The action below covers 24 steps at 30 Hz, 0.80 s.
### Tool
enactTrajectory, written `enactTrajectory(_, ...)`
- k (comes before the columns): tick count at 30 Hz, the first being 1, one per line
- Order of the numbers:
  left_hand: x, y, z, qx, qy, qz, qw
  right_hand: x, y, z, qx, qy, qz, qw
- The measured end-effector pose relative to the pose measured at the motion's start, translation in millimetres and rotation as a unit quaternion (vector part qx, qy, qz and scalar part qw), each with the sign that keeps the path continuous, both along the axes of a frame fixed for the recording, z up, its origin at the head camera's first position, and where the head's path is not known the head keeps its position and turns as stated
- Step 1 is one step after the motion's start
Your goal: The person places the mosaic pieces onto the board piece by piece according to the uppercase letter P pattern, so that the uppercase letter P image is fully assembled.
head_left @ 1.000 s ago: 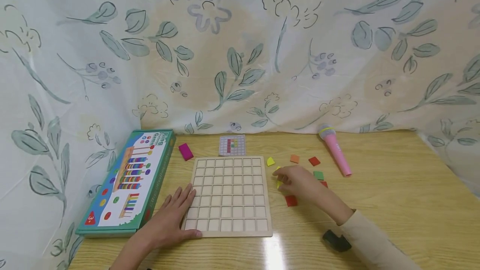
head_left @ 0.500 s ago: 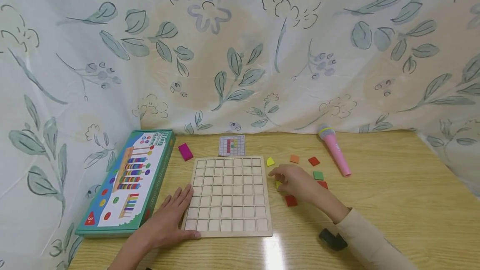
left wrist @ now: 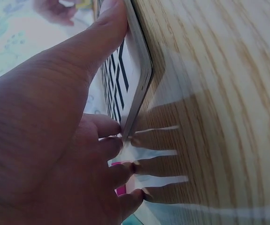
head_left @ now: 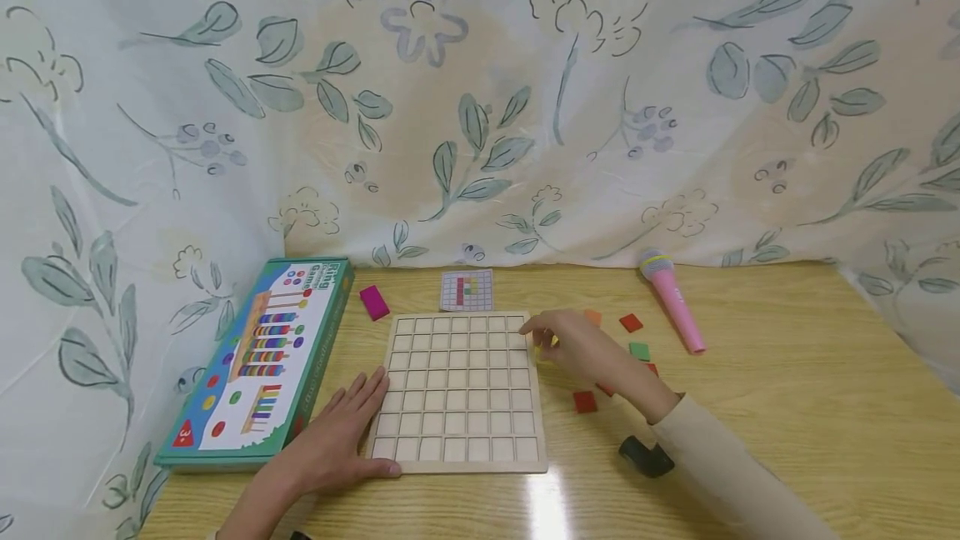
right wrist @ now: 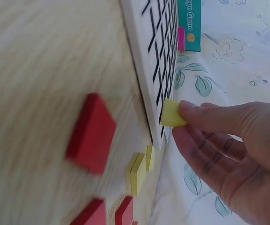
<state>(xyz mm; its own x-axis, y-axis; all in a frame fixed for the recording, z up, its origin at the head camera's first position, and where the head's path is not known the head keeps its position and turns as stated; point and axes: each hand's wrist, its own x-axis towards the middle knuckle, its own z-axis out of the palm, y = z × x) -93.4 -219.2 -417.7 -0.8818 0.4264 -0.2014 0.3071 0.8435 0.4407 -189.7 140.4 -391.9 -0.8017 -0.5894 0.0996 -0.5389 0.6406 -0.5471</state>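
Observation:
My right hand point(head_left: 573, 347) is at the far right corner of a wooden grid board point(head_left: 457, 467). Between thumb and fingers it pinches a small yellow tile point(right wrist: 172, 113), which overlaps the board's edge in the right wrist view. Two more yellow tiles point(right wrist: 137, 173) lie on the table below that hand, beside red tiles point(right wrist: 92, 133). On the board's left side rests my left hand point(head_left: 341, 436), fingers straight and thumb across the near corner. Its fingertips point(left wrist: 134, 199) reach the table beside the board in the left wrist view. The visible grid squares hold no tiles.
Behind the board lies a printed pattern card point(head_left: 467, 290), with a magenta block point(head_left: 374, 303) to its left. A ring game box point(head_left: 255, 365) stands at the left. Right of the board are a green tile point(head_left: 639, 352), an orange tile point(head_left: 592, 317) and a pink microphone point(head_left: 678, 307).
My right hand has moved left and away from me, from above the yellow tiles to the board's far right corner. My left hand stays in place on the board.

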Motion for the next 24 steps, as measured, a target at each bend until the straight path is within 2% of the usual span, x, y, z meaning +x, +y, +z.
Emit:
enactTrajectory(12,0.9,-1.8,-2.6,0.010,0.008,0.001,0.9999,-33.3,-43.7,-11.4,-0.098,-0.068,0.020,0.9926)
enactTrajectory(17,1.2,-1.9,-3.5,0.010,0.013,0.000,0.9999,-43.0,-59.9,-19.9,-0.117,-0.079,0.023,0.9898)
enactTrajectory(24,1.3,-2.0,-5.6,0.016,0.017,0.000,0.9997,-51.6,-72.9,-28.5,-0.115,-0.086,0.019,0.9894)
